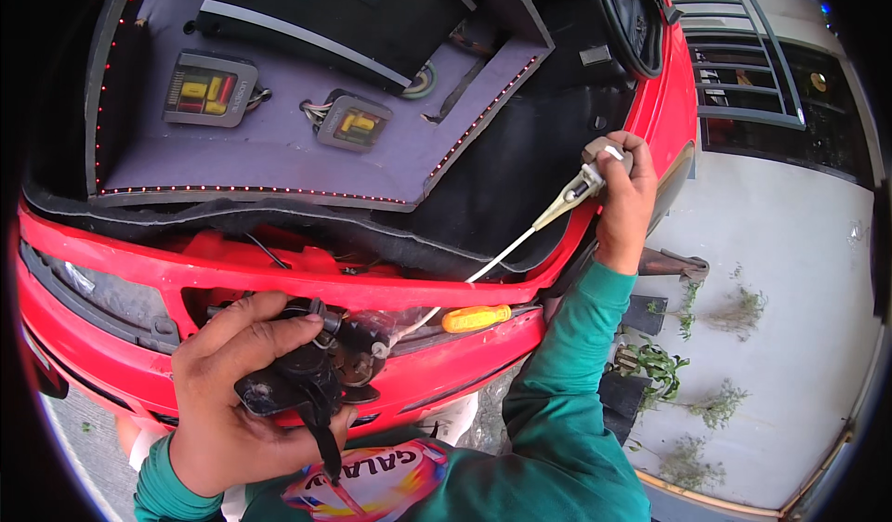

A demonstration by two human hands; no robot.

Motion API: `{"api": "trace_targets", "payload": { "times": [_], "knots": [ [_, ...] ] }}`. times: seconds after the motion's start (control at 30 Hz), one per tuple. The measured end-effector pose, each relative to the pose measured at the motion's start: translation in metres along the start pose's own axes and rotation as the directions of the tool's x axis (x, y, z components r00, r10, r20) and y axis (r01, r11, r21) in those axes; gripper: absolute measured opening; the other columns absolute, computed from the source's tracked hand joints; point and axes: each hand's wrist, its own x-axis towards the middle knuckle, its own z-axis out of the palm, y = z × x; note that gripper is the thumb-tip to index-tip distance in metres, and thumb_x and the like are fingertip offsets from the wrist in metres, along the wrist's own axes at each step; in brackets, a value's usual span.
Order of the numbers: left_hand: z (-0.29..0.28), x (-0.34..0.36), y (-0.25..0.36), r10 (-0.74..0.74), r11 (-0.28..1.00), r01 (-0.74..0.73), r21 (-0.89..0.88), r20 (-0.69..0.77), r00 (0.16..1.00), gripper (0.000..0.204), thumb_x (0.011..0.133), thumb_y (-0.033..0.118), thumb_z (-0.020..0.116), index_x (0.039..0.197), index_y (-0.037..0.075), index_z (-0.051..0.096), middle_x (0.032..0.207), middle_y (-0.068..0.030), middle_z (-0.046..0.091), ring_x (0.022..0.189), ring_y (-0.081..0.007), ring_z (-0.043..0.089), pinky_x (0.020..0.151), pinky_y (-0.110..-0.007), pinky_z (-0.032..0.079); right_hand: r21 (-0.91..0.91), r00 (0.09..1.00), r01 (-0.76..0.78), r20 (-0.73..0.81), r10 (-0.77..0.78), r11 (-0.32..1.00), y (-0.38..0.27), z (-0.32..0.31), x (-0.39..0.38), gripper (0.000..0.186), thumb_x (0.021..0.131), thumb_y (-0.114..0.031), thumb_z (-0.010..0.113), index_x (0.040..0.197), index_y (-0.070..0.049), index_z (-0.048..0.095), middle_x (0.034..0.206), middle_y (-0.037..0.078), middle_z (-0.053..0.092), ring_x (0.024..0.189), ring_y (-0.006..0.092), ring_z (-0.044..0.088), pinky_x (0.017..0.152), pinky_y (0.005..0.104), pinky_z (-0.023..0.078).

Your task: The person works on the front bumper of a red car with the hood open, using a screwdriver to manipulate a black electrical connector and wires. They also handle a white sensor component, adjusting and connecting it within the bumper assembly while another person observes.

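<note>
My left hand [223,373] grips a dirty black mechanical assembly [297,364], perhaps a latch, over the red rear bumper edge [93,322]. A pale cable [488,264] runs from beside that assembly up to my right hand [624,188], whose fingers are closed on a cream plastic fitting [569,202] with metal parts at its end. A screwdriver with a yellow handle [476,319] lies on the car's ledge just right of the assembly. The cable crosses the red sill [186,257] of the open trunk.
The trunk holds a grey panel [260,164] edged with small red lights, a black amplifier box [325,16] and two modules [209,90] [353,121] with yellow parts. Black lining [483,178] surrounds them. At right are a grey railing [748,53], a light wall [790,243] and potted plants [660,359].
</note>
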Motion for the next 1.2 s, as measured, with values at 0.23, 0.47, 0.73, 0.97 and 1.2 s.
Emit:
{"api": "trace_targets", "payload": {
  "times": [0.23,0.47,0.73,0.97,1.2],
  "knots": [
    [0.000,-0.001,-0.002,0.001,1.000,-0.002,0.029,0.008,1.000,0.074,0.049,0.021,0.100,0.116,-0.001,0.078,0.122,-0.0224,0.071,0.098,-0.0299,0.077,0.087,-0.037,0.060,0.450,0.998,0.049,-0.053,-0.028,0.892,0.002,-0.012,-0.017,0.031,0.089,-0.006,0.065,0.119,-0.001,0.058,0.115,0.015,0.063,0.097,0.0224,0.067,0.088,0.0361,0.058],
    [0.002,-0.001,0.000,-0.027,1.000,0.027,-0.002,-0.005,1.000,0.073,0.049,0.020,0.095,0.116,-0.002,0.077,0.122,-0.0230,0.070,0.100,-0.0301,0.075,0.091,-0.037,0.059,0.470,0.999,0.045,-0.020,-0.040,0.881,0.004,-0.018,-0.016,0.031,0.090,-0.006,0.063,0.120,-0.001,0.058,0.115,0.014,0.063,0.096,0.0221,0.067,0.085,0.0364,0.059],
    [0.001,-0.003,0.000,-0.045,0.999,0.045,0.011,0.019,0.999,0.071,0.050,0.022,0.093,0.114,-0.002,0.075,0.122,-0.0224,0.070,0.103,-0.0308,0.074,0.094,-0.038,0.057,0.470,0.998,0.044,-0.053,-0.022,0.882,0.005,-0.015,-0.017,0.029,0.091,-0.006,0.064,0.119,-0.002,0.059,0.114,0.013,0.065,0.096,0.0219,0.069,0.085,0.0347,0.059],
    [0.001,-0.004,0.001,-0.059,0.998,0.059,0.029,0.009,0.998,0.071,0.050,0.025,0.093,0.113,-0.002,0.075,0.121,-0.0220,0.070,0.103,-0.0304,0.074,0.094,-0.037,0.057,0.482,0.995,0.096,-0.065,-0.074,0.871,0.012,-0.018,-0.015,0.028,0.092,-0.004,0.063,0.119,-0.001,0.059,0.111,0.013,0.066,0.093,0.0211,0.069,0.085,0.0342,0.059],
    [0.000,-0.002,0.002,-0.051,0.998,0.051,0.034,0.005,0.999,0.070,0.049,0.021,0.096,0.111,-0.003,0.076,0.119,-0.0229,0.070,0.099,-0.0303,0.076,0.090,-0.037,0.059,0.471,0.991,0.117,-0.112,-0.072,0.875,0.008,-0.012,-0.019,0.028,0.092,-0.003,0.061,0.119,-0.001,0.059,0.112,0.013,0.066,0.094,0.0198,0.068,0.085,0.0335,0.059]
  ]
}}
